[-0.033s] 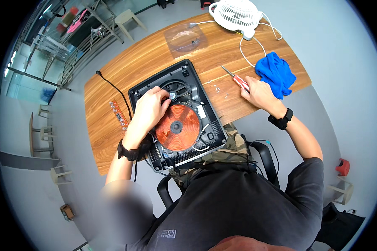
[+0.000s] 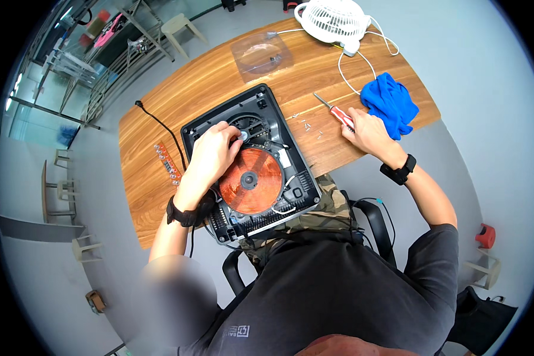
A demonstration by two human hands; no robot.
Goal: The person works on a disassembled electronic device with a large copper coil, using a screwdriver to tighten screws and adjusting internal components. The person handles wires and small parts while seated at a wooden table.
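An opened induction cooker (image 2: pixel 305 178) lies tilted across the table's near edge, its black housing showing a round copper coil (image 2: pixel 252 181) and a black cooling fan (image 2: pixel 256 123) with a grey hub. My left hand (image 2: pixel 215 149) is over its left side, fingers curled in and closed at the fan's hub; the fingertips are partly hidden. To the right, my right hand (image 2: pixel 368 132) is wrapped round the red-and-white handle of a screwdriver (image 2: pixel 341 117), whose shaft points to the far left. Several small screws (image 2: pixel 307 126) are scattered between the cooker and the screwdriver.
A blue cloth (image 2: pixel 388 104) lies right of my right hand. A white fan (image 2: pixel 332 22) with its cord stands at the far edge, near a clear plastic sheet (image 2: pixel 261 56). Left of the cooker are an orange circuit board (image 2: pixel 167 163) and a black power cord (image 2: pixel 160 123).
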